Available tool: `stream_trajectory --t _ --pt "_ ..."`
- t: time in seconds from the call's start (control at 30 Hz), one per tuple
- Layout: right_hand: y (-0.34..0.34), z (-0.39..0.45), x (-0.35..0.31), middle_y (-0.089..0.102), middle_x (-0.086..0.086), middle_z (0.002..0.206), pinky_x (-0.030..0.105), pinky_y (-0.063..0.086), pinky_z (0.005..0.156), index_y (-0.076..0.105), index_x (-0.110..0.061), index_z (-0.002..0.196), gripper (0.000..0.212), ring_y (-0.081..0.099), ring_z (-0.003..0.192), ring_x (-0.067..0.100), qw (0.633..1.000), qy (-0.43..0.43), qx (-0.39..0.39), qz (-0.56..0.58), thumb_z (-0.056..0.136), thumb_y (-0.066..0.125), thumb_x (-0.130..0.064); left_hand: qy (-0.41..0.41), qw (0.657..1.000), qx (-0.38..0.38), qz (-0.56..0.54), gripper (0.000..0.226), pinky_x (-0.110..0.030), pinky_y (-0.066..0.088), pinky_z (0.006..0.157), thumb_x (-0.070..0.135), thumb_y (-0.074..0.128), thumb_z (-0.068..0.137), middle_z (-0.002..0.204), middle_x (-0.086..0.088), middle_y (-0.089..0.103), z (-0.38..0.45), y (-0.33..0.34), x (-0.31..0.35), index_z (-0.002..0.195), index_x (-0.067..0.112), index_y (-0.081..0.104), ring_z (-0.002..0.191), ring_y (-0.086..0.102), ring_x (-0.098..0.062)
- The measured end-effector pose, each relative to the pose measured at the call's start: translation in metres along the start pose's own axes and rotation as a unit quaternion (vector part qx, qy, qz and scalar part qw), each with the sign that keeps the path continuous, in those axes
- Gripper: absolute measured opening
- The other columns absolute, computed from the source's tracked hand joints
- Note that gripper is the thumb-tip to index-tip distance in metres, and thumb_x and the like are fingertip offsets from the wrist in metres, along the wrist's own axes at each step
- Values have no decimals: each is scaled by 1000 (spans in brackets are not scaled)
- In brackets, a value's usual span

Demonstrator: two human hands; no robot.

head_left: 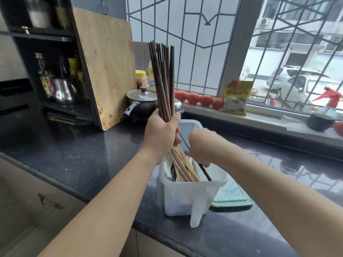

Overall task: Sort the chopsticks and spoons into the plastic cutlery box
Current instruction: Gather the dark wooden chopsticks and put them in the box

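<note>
While the left hand (163, 130) is squeezing a big bunch of dark brown chopsticks (164, 80) in its fist, the sticks are pointing up toward the window. Their lower ends are showing under the fist, lighter in color, and are dipping into the white plastic cutlery box (187, 197). That box is sitting on the dark countertop (74, 145), right below both hands. The right hand (201, 145) is reaching down over the box, just beside the left hand, with its fingers curling around a thin dark chopstick (205, 172) that is leaning on the box's right side. More pale things are lying inside the box, but they are too hidden to name. A pale green lid (233, 197) is lying flat behind the box, touching it. Red tomatoes (199, 99) are lining up on the window ledge
</note>
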State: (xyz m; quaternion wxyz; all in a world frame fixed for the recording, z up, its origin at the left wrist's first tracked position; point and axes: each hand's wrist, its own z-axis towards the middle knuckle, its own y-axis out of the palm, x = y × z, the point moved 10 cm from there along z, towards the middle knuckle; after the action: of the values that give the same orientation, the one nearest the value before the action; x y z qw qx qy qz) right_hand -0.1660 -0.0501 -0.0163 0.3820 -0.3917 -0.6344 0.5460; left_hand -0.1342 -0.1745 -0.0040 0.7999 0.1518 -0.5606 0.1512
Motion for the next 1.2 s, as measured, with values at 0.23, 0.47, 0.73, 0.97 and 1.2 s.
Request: stream_trajectory --t 0.23,0.47,0.73,0.97,1.2 --pt "14 -5 -19 51 6 70 31 51 65 49 -6 79 16 52 59 17 993 -33 -74 -81 95 52 -2 -11 1000 26 -5 12 -31 48 46 25 59 103 58 1 56 1 -3 -1 97 14 56 44 57 -18" --pt "-31 18 14 68 6 72 33 59 56 67 -6 88 5 68 58 18 991 11 95 97 89 65 -2 -11 1000 3 -5 8 -31 45 45 22 56 104 67 -2 58 -1 1 1 99 17 55 45 55 -18" --pt "-64 3 14 74 13 90 41 63 77 71 -9 91 22 73 87 27 838 -76 177 511 103 53 -16 -4 999 -48 0 12 -30 41 44 19 62 102 72 -9 63 -6 11 8 98 8 61 46 53 -26" --pt "-66 -2 16 75 12 87 35 62 78 72 -7 92 19 73 85 25 798 -89 170 572 101 60 -21 -11 998 -56 -15 18 -29 40 42 20 59 104 69 -6 63 -6 12 7 107 2 62 44 54 -26" --pt "-101 -15 77 72 7 82 41 63 72 66 -8 94 18 73 71 20 813 31 330 478 102 59 -23 -15 999 13 -30 14 -32 45 44 16 57 101 65 -8 51 -1 -3 -1 91 7 53 42 49 -22"
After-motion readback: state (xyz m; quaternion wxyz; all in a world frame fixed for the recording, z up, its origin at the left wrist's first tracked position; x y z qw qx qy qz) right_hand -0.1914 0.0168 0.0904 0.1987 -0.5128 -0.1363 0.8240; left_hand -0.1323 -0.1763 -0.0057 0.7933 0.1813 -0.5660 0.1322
